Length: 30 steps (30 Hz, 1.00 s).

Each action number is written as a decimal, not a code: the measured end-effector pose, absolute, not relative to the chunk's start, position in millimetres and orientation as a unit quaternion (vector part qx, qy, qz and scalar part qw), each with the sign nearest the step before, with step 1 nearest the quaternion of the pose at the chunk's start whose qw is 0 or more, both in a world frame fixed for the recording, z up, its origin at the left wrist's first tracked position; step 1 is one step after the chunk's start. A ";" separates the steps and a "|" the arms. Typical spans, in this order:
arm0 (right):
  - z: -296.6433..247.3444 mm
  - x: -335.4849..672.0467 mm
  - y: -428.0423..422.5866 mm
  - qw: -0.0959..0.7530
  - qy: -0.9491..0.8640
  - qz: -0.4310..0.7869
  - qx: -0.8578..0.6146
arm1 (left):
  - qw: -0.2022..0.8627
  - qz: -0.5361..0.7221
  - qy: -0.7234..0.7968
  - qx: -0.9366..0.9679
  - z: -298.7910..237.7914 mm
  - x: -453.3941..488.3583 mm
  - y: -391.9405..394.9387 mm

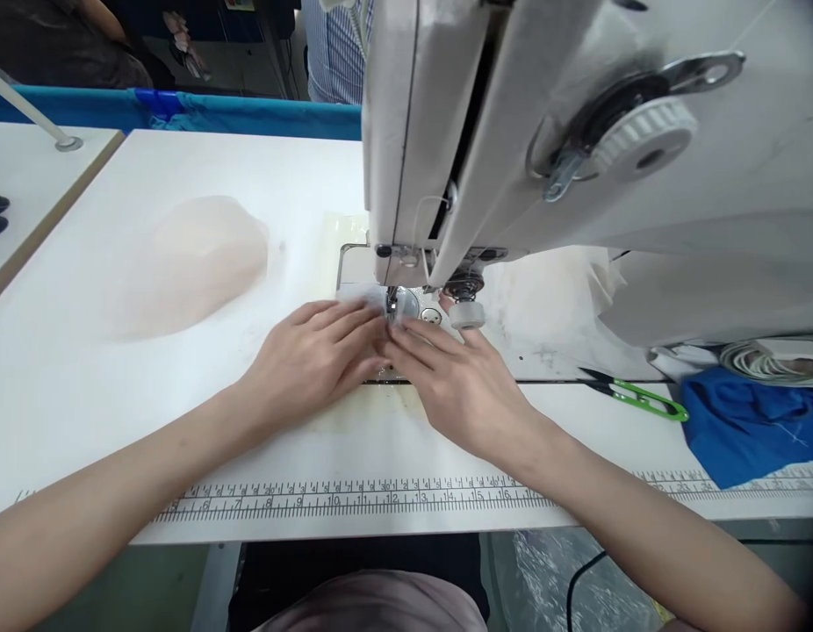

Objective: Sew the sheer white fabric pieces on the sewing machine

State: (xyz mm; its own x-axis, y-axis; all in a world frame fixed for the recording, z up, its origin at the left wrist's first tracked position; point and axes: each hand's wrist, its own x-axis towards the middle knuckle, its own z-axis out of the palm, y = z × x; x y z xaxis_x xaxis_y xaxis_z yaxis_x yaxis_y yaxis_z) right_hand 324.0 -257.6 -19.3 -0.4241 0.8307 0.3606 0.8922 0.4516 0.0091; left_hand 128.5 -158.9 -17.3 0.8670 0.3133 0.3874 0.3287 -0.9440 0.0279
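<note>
Both hands meet in front of the presser foot [392, 303] of a white sewing machine [406, 132]. My left hand [314, 355] reaches in from the left, palm down, its fingertips closed on a small piece of sheer white fabric [365, 293] beside the foot. From the right, my right hand [456, 377] brings thumb and index finger together at the same piece, just in front of the needle area. The fingertips almost touch each other. Most of the fabric is hidden under the fingers, and its edges are blurred.
Sheer beige pieces [209, 254] lie left on the table; pale fabric [551, 290] lies under the machine arm. Green thread snips [634, 397] and a blue cloth [752, 421] are at right. A printed ruler [380, 500] lines the front edge. Other people stand beyond the table.
</note>
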 end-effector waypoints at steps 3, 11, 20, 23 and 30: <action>-20.5 321.8 -258.1 0.169 -0.835 -0.109 -0.511 | 0.025 -0.213 -0.173 -0.961 -21.1 130.1 -154.6; -24.3 325.0 -253.6 0.171 -0.814 -0.134 -0.539 | 0.031 -0.201 -0.116 -0.972 -27.6 133.5 -148.1; -29.0 329.7 -247.6 0.121 -0.808 -0.147 -0.557 | 0.069 -0.175 -0.132 -0.973 -28.8 135.1 -159.6; -27.9 329.0 -247.5 0.117 -0.809 -0.146 -0.557 | 0.090 -0.172 -0.143 -0.970 -27.4 137.6 -163.7; -27.5 328.7 -247.6 0.121 -0.808 -0.129 -0.562 | 0.115 -0.172 -0.146 -0.967 -25.8 139.5 -166.6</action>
